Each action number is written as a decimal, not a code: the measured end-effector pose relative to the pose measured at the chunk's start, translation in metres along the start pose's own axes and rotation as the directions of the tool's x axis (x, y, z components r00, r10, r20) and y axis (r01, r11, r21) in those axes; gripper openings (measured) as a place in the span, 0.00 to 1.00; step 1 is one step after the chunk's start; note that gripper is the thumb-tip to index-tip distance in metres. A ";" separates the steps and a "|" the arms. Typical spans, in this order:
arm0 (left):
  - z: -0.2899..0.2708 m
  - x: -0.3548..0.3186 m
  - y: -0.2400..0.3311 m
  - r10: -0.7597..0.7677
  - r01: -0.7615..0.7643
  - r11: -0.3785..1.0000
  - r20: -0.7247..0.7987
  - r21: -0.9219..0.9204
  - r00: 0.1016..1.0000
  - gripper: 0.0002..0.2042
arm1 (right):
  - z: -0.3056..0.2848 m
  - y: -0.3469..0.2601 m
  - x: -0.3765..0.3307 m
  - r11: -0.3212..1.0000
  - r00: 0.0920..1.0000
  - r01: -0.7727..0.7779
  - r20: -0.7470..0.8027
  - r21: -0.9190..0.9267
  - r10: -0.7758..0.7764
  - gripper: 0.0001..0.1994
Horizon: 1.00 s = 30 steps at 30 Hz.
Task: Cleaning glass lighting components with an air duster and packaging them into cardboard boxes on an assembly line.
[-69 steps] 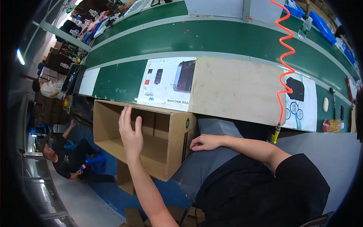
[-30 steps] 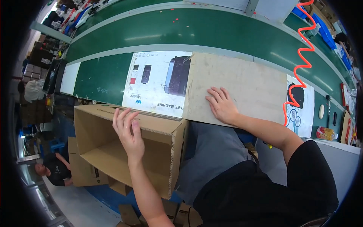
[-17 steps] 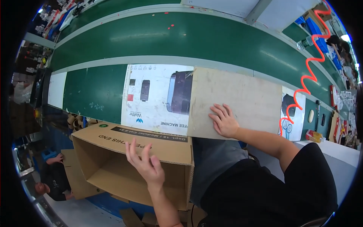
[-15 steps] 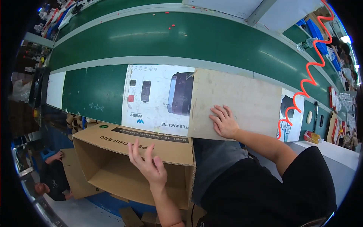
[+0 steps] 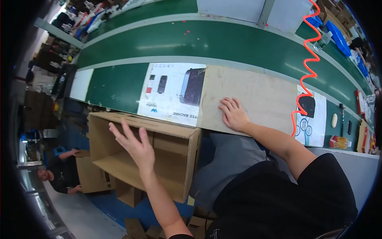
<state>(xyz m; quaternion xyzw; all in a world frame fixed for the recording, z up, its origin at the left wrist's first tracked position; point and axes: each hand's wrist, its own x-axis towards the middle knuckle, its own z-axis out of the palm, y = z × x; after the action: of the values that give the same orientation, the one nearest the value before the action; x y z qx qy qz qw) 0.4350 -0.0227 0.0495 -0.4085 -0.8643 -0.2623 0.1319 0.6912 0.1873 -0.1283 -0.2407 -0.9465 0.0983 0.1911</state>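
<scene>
My right hand lies with fingers spread on a plain greyish-beige board on the bench top. In front of the open mouth of a large brown cardboard box, my left hand is held up, fingers stretched apart and nothing in them. Whether it touches the box's top edge I cannot tell. The box stands beside the near edge of the bench, its hollow inside facing me. Left of the board, a white printed carton sheet with a picture of an appliance lies flat on the bench.
A green conveyor belt runs behind the bench. An orange coiled hose hangs at the right, near a bottle with yellow and red colouring. At lower left, a co-worker holds a cardboard box. More cardboard pieces lie on the floor.
My left hand has moved left and slightly up. The large box has tilted, showing less of its printed top face. My right hand stays on the board, and the view has shifted.
</scene>
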 end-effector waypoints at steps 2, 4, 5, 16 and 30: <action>-0.029 -0.005 -0.005 -0.076 0.073 0.997 -0.098 -0.032 0.992 0.29 | -0.004 0.002 -0.005 1.000 1.000 0.007 -0.003 -0.025 -0.007 0.17; -0.053 -0.022 -0.010 -0.123 0.128 0.991 -0.120 0.035 0.985 0.29 | -0.009 0.008 -0.011 1.000 1.000 0.007 -0.017 -0.020 -0.007 0.17; -0.061 -0.040 -0.019 -0.196 0.214 0.965 -0.121 0.152 0.973 0.30 | -0.009 0.005 -0.010 1.000 1.000 0.004 -0.023 -0.011 -0.005 0.17; -0.045 -0.076 -0.086 -0.745 0.698 0.632 0.018 0.337 0.666 0.36 | -0.054 -0.074 0.057 0.702 0.997 0.043 0.018 0.711 -0.079 0.23; -0.043 -0.095 -0.071 -0.703 0.689 0.674 -0.055 0.264 0.709 0.29 | -0.059 -0.223 0.188 0.925 0.886 0.213 0.336 0.315 -0.318 0.42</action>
<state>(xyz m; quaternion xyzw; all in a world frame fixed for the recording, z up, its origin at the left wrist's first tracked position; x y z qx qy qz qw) 0.4405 -0.1453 0.0181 -0.0338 -0.9844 -0.1639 0.0535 0.4694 0.0933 0.0464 -0.0557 -0.9672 0.2436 0.0460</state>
